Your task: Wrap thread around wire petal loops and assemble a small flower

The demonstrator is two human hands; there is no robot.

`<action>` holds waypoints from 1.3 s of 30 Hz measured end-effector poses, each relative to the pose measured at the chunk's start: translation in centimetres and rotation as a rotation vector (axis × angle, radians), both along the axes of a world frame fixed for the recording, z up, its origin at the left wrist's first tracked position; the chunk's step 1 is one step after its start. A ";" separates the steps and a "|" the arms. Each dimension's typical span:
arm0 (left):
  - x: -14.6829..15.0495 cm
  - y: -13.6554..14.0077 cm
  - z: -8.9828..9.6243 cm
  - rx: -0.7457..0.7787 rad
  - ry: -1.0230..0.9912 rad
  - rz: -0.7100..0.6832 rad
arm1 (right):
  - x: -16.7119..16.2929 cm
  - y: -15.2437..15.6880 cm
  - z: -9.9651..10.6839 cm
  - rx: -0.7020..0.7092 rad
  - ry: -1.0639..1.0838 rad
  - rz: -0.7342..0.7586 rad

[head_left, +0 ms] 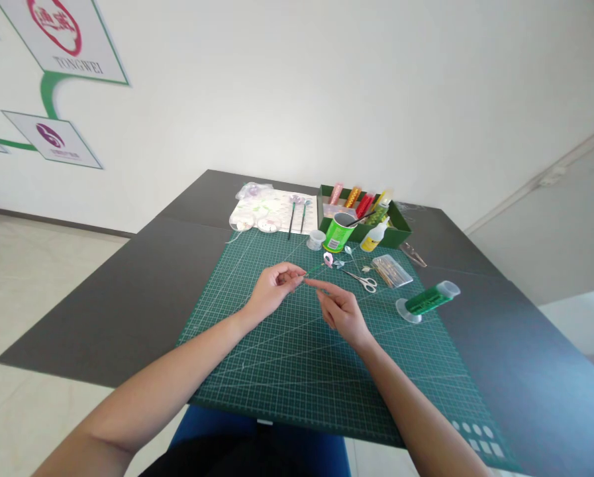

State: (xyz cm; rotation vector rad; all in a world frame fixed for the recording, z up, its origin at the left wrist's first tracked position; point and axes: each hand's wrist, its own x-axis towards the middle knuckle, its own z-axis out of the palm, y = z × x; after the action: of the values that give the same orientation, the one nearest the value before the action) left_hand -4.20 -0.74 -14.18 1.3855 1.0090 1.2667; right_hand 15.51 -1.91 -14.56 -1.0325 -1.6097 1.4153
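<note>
In the head view, pinching a thin green stem (pixel 315 270) between the thumb and fingers of the left hand (pixel 277 285), above the green cutting mat (pixel 287 371). Pointing the right hand's (pixel 344 311) extended index finger up against or just beside the left fingertips, curling its other fingers, with any hold inside them impossible to tell. Jutting forward and rightward beyond the left pinch, ending near a pink flower (pixel 328 260). Looking slim and straight along the stem, small and rounded at the bloom.

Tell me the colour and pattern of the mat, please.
The mat is dark green with a pale grid, as the head view shows.
</note>
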 end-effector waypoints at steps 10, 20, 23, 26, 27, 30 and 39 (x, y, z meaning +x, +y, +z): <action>-0.2 0.1 -0.2 0.052 0.106 0.058 | 0.2 0.1 -0.2 0.002 -0.024 0.003; -0.3 -0.1 0.3 0.080 0.171 0.051 | 0.3 0.2 -0.1 0.061 -0.061 -0.001; -0.3 -0.2 0.4 0.155 0.223 0.086 | 0.4 0.2 -0.1 0.115 -0.101 -0.001; -0.4 -0.3 0.5 0.234 0.294 0.109 | 0.5 0.1 0.1 0.168 -0.158 0.012; -0.4 -0.3 0.6 0.254 0.318 0.110 | 0.6 0.0 0.2 0.179 -0.177 0.021; -0.4 -0.3 0.7 0.307 0.382 0.112 | 0.7 -0.2 0.7 0.208 -0.219 0.054; -0.8 -0.4 0.4 0.439 0.580 0.111 | 1.3 -0.4 1.8 0.186 -0.190 0.154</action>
State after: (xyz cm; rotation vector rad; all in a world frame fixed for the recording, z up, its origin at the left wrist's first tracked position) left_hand -4.98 -1.14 -13.82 2.1417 1.2500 1.2382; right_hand 16.85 -2.31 -12.79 -0.9744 -1.9549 1.2667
